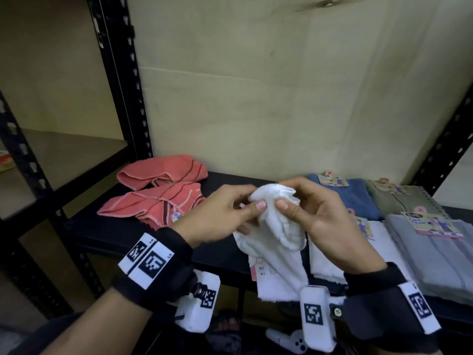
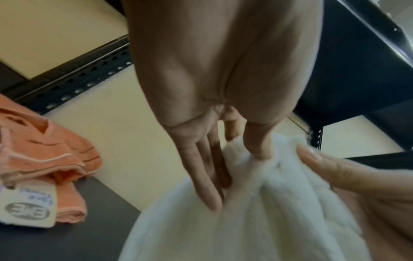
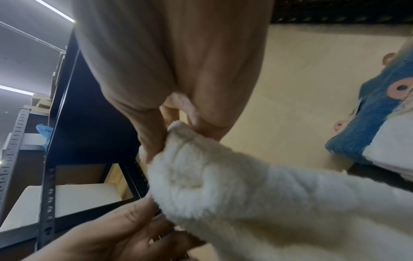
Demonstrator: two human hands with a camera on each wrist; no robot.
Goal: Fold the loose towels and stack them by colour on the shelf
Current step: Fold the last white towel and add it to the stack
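A white towel [image 1: 279, 252] hangs bunched above the front of the black shelf [image 1: 122, 234], its label end trailing below the edge. My left hand [image 1: 253, 201] pinches the towel's top bunch between thumb and fingers. Right beside it, my right hand [image 1: 288, 198] pinches the same bunch. In the left wrist view my left hand [image 2: 234, 162] has its thumb pressed into the white towel [image 2: 245, 220]. In the right wrist view my right hand [image 3: 176, 134] nips a corner of the white towel [image 3: 223, 185], with the left hand [image 3: 125, 229] below.
Two coral striped towels [image 1: 163, 172] [image 1: 153, 203] lie loosely on the shelf's left. On the right lie a blue towel [image 1: 343, 198], an olive towel [image 1: 399, 201], a grey towel [image 1: 435, 254] and a white folded towel [image 1: 327, 257]. A black upright post [image 1: 122, 73] stands at the back left.
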